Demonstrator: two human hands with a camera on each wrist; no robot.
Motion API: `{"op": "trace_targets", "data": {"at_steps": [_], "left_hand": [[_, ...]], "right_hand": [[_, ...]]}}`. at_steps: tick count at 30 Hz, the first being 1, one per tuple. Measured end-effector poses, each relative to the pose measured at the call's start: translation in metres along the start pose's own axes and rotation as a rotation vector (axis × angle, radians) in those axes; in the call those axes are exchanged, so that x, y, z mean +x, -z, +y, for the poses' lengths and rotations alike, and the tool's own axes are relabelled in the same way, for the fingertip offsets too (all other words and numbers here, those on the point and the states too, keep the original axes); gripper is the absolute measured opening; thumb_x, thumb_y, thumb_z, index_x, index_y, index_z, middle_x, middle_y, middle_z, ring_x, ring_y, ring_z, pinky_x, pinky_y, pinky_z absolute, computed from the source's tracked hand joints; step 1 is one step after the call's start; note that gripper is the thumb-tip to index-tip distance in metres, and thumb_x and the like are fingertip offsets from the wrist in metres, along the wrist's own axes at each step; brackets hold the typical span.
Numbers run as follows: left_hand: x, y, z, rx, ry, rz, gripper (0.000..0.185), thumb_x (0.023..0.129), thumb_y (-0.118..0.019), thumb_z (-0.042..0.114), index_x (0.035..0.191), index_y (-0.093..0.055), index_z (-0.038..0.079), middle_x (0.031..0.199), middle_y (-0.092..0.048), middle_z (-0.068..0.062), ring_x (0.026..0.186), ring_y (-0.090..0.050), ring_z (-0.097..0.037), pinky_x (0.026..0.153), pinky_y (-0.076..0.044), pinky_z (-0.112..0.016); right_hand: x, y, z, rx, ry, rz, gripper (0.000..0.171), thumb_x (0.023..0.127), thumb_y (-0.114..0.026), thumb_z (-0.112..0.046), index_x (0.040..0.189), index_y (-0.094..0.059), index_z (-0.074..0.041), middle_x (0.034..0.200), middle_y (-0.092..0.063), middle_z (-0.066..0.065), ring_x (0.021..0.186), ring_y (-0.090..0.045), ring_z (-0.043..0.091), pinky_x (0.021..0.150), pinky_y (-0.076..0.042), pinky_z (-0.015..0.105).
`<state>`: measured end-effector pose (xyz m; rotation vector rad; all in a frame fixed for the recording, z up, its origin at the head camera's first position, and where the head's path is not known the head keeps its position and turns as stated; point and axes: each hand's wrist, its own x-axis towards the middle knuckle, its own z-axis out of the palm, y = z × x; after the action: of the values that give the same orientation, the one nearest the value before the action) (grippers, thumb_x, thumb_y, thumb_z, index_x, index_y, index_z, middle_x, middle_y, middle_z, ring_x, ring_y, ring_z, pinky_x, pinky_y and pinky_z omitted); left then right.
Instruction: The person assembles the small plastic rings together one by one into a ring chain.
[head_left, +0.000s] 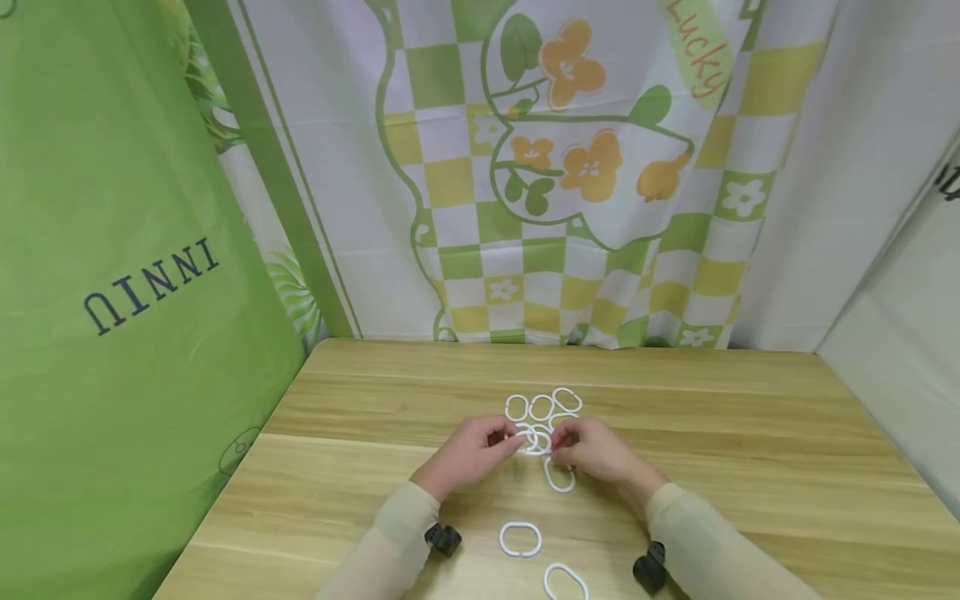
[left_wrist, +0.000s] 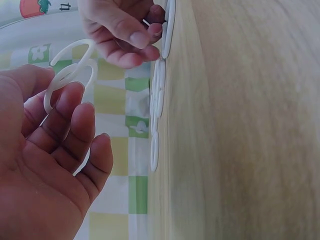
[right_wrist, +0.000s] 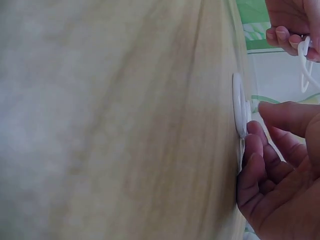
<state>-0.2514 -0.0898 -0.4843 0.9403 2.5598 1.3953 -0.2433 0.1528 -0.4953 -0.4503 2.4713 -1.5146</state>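
Note:
Several white oval plastic rings (head_left: 542, 407) lie clustered at the middle of a wooden table (head_left: 750, 467). My left hand (head_left: 489, 443) pinches one white ring (left_wrist: 69, 76) between thumb and fingers, lifted just off the wood. My right hand (head_left: 588, 448) is close beside it, with loosely curled fingertips (right_wrist: 252, 150) touching a ring (right_wrist: 240, 106) that lies flat on the table. Its thumb stands apart with nothing between thumb and fingers. One more ring (head_left: 558, 477) lies just below the right hand.
Two separate rings (head_left: 521, 539) (head_left: 566, 581) lie nearer me between my forearms. A green curtain (head_left: 112, 292) hangs at the left, a checked flower-print curtain (head_left: 570, 192) behind the table, and a white cloth (head_left: 900, 333) at the right.

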Motion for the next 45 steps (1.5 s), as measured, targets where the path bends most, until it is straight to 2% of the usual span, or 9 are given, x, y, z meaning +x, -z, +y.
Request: {"op": "trace_targets", "data": {"at_steps": [6, 11, 16, 18, 24, 32, 37, 43, 45], "left_hand": [[0.001, 0.000, 0.000, -0.002, -0.007, 0.000, 0.018, 0.103, -0.067, 0.021, 0.095, -0.073, 0.006, 0.073, -0.055, 0.009, 0.067, -0.048, -0.004, 0.061, -0.042, -0.022], [0.002, 0.000, 0.001, -0.001, -0.015, -0.014, 0.020, 0.103, -0.066, 0.023, 0.097, -0.073, 0.006, 0.074, -0.055, 0.009, 0.067, -0.048, -0.004, 0.061, -0.043, -0.022], [0.002, -0.001, 0.000, 0.006, -0.015, -0.013, 0.017, 0.103, -0.067, 0.021, 0.094, -0.073, 0.008, 0.073, -0.054, 0.010, 0.067, -0.048, -0.003, 0.060, -0.043, -0.022], [0.002, -0.001, -0.001, 0.007, -0.019, -0.007, 0.015, 0.103, -0.067, 0.019, 0.093, -0.073, 0.009, 0.072, -0.054, 0.009, 0.066, -0.048, -0.004, 0.060, -0.042, -0.022], [0.001, -0.001, 0.001, 0.011, -0.020, -0.005, 0.014, 0.102, -0.067, 0.017, 0.094, -0.073, 0.008, 0.073, -0.054, 0.010, 0.066, -0.048, -0.004, 0.060, -0.042, -0.022], [0.001, -0.004, -0.002, 0.012, -0.020, -0.012, 0.016, 0.103, -0.067, 0.021, 0.094, -0.073, 0.009, 0.074, -0.055, 0.010, 0.067, -0.048, -0.003, 0.061, -0.043, -0.022], [0.001, -0.004, -0.001, 0.003, -0.005, -0.010, 0.015, 0.103, -0.067, 0.022, 0.095, -0.073, 0.011, 0.074, -0.055, 0.010, 0.067, -0.049, -0.004, 0.061, -0.043, -0.022], [0.000, -0.004, 0.000, 0.002, 0.002, -0.011, 0.015, 0.103, -0.067, 0.021, 0.095, -0.073, 0.010, 0.075, -0.055, 0.009, 0.067, -0.048, -0.004, 0.061, -0.043, -0.022], [0.000, -0.004, 0.001, -0.001, 0.000, -0.019, 0.017, 0.103, -0.067, 0.021, 0.096, -0.073, 0.007, 0.075, -0.055, 0.010, 0.068, -0.048, -0.003, 0.061, -0.042, -0.021]], "right_hand": [[0.002, 0.001, 0.000, -0.203, 0.030, -0.056, 0.019, 0.074, -0.077, 0.006, 0.088, -0.068, -0.004, 0.074, -0.063, -0.002, 0.068, -0.055, 0.012, 0.062, -0.045, 0.025], [0.001, 0.001, -0.001, -0.334, 0.051, -0.119, 0.019, 0.077, -0.075, 0.006, 0.085, -0.069, -0.009, 0.072, -0.060, -0.006, 0.067, -0.052, 0.010, 0.063, -0.043, 0.027], [-0.003, 0.000, -0.002, -0.460, 0.146, -0.144, 0.018, 0.080, -0.068, 0.006, 0.084, -0.067, -0.011, 0.074, -0.059, -0.009, 0.067, -0.050, 0.006, 0.062, -0.044, 0.026], [-0.005, 0.000, -0.003, -0.467, 0.178, -0.153, 0.017, 0.081, -0.066, 0.006, 0.086, -0.067, -0.010, 0.075, -0.060, -0.008, 0.069, -0.050, 0.005, 0.064, -0.045, 0.026], [-0.011, 0.008, 0.001, -0.310, 0.180, -0.172, 0.014, 0.087, -0.066, 0.007, 0.091, -0.070, -0.006, 0.081, -0.066, -0.004, 0.077, -0.055, 0.006, 0.072, -0.048, 0.027], [-0.023, 0.019, 0.001, -0.117, 0.094, -0.117, 0.005, 0.097, -0.063, -0.002, 0.099, -0.067, -0.002, 0.091, -0.062, 0.003, 0.085, -0.055, 0.016, 0.075, -0.047, 0.028], [-0.028, 0.026, -0.003, 0.036, -0.001, -0.068, 0.014, 0.100, -0.063, -0.008, 0.107, -0.063, 0.004, 0.092, -0.058, 0.008, 0.084, -0.053, 0.022, 0.069, -0.047, 0.029], [-0.031, 0.034, -0.006, 0.108, -0.013, -0.078, 0.023, 0.105, -0.059, -0.013, 0.110, -0.057, 0.009, 0.087, -0.054, 0.006, 0.076, -0.051, 0.021, 0.064, -0.047, 0.029], [-0.032, 0.035, -0.007, 0.171, -0.011, -0.091, 0.023, 0.106, -0.057, -0.013, 0.110, -0.055, 0.010, 0.085, -0.053, 0.006, 0.074, -0.051, 0.018, 0.065, -0.048, 0.030]]}}
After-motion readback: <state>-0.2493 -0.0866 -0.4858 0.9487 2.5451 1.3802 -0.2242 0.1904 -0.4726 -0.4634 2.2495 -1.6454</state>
